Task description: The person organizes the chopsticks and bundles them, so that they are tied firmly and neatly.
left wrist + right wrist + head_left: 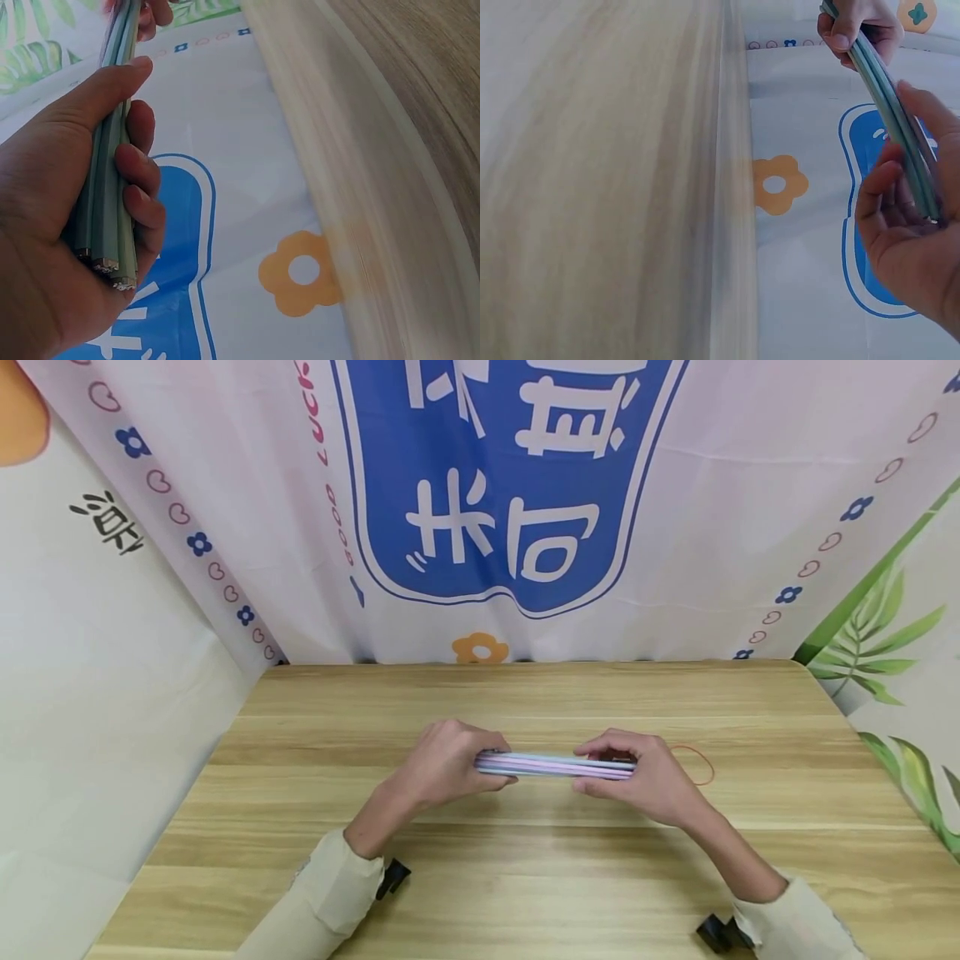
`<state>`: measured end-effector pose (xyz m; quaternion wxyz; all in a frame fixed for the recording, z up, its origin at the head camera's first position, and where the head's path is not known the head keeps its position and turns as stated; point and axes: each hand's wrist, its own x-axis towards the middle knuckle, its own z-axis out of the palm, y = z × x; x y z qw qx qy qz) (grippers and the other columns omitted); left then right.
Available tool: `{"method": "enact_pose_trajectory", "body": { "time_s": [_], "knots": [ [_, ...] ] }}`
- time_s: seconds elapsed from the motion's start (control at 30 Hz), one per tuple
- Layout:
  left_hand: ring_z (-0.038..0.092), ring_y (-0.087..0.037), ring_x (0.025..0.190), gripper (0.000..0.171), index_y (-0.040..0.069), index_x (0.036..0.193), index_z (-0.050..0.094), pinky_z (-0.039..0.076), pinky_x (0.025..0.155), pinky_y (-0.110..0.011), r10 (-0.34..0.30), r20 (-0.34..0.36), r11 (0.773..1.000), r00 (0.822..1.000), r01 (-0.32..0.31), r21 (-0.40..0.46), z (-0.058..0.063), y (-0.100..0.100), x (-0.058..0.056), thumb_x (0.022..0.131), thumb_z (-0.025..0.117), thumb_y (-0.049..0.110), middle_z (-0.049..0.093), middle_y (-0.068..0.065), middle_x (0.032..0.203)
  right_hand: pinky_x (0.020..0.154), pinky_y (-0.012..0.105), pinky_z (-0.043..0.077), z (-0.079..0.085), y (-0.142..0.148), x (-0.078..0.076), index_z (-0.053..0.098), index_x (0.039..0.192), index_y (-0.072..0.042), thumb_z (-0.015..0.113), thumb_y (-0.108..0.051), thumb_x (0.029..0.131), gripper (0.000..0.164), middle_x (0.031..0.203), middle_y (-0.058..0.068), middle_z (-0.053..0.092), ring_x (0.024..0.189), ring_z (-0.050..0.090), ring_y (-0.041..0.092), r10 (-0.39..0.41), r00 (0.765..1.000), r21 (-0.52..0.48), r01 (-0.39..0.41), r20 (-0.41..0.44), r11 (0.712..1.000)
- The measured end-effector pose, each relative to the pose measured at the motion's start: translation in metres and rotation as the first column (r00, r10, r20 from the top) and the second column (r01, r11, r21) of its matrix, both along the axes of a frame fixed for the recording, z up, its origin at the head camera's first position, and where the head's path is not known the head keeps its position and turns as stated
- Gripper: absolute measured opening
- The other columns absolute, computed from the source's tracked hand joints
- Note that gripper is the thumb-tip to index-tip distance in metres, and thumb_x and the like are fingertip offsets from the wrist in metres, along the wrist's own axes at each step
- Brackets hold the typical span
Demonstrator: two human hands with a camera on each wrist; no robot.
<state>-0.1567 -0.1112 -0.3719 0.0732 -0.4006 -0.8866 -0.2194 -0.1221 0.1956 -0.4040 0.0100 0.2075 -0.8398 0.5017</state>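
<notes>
A bundle of long, slender sticks (551, 766) in pale green and lilac stretches level between both hands, above the table. My left hand (446, 764) grips one end, with the thumb along one side and the fingers curled round the other. Small, uneven stick ends (112, 270) show at the heel of that palm in the left wrist view. The opposite end is held by my right hand (637, 772), thumb on one side and bent fingers (877, 195) on the other. That palm hides part of the tip.
A thin red loop (713, 769), like a rubber band, lies on the wooden table (525, 877) just beyond the right hand. Behind the table's far edge hangs a printed curtain (712, 527). Dark devices (392, 878) sit at both wrists.
</notes>
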Motion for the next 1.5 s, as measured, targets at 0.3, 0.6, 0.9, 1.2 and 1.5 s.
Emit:
{"method": "enact_pose_trajectory", "body": {
  "time_s": [0.3, 0.6, 0.9, 1.2, 1.5],
  "knots": [
    [0.052, 0.003, 0.057, 0.02, 0.018, 0.094, 0.082, 0.044, 0.055, -0.016, 0.103, -0.039, 0.995, 0.994, -0.102, 0.021, 0.002, -0.007, -0.003, 0.084, 0.094, 0.03, 0.077, 0.008, 0.078, 0.108, 0.011, 0.046, -0.002, 0.0, 0.005, 0.046, 0.16, -0.009, 0.083, -0.009, 0.094, 0.076, 0.151, 0.015, 0.06, 0.133, 0.059, 0.005, -0.037, 0.999, -0.122, 0.036, -0.003, 0.992],
    [0.051, 0.003, 0.056, 0.019, 0.018, 0.094, 0.081, 0.042, 0.054, -0.016, 0.11, 0.002, 0.994, 0.994, -0.11, 0.006, -0.001, -0.003, -0.003, 0.086, 0.092, 0.03, 0.075, 0.01, 0.076, 0.115, 0.017, 0.044, -0.007, -0.014, 0.007, 0.029, 0.165, 0.0, 0.071, 0.012, 0.094, 0.083, 0.162, 0.015, 0.045, 0.147, 0.053, 0.004, 0.017, 1.0, -0.417, -0.025, -0.021, 0.909],
    [0.053, 0.001, 0.058, 0.015, 0.016, 0.093, 0.082, 0.044, 0.057, -0.016, 0.061, -0.064, 0.998, 0.996, -0.063, -0.021, -0.003, 0.003, -0.001, 0.086, 0.091, 0.025, 0.074, 0.01, 0.076, 0.108, 0.016, 0.049, -0.007, -0.016, 0.007, 0.03, 0.165, 0.001, 0.075, 0.003, 0.096, 0.082, 0.164, 0.026, 0.045, 0.14, 0.058, -0.001, -0.044, 0.997, -0.366, 0.065, 0.065, 0.928],
    [0.05, 0.002, 0.057, 0.013, 0.014, 0.091, 0.081, 0.041, 0.054, -0.015, 0.042, -0.066, 0.999, 0.997, -0.042, 0.005, -0.003, 0.004, -0.002, 0.087, 0.09, 0.022, 0.075, 0.008, 0.077, 0.108, 0.009, 0.043, -0.001, -0.012, 0.008, 0.03, 0.169, -0.009, 0.079, -0.012, 0.098, 0.086, 0.171, 0.009, 0.042, 0.153, 0.049, 0.027, -0.128, 0.991, -0.173, 0.132, 0.036, 0.976],
    [0.047, 0.002, 0.056, 0.012, 0.014, 0.09, 0.08, 0.039, 0.054, -0.014, 0.035, -0.052, 0.999, 0.998, -0.034, 0.013, 0.001, 0.002, -0.001, 0.087, 0.09, 0.02, 0.071, 0.009, 0.073, 0.104, 0.009, 0.046, -0.005, -0.012, 0.006, 0.023, 0.171, -0.011, 0.078, -0.014, 0.098, 0.091, 0.174, 0.008, 0.037, 0.159, 0.04, 0.035, -0.115, 0.992, -0.166, 0.122, 0.049, 0.979]
  ]
}}
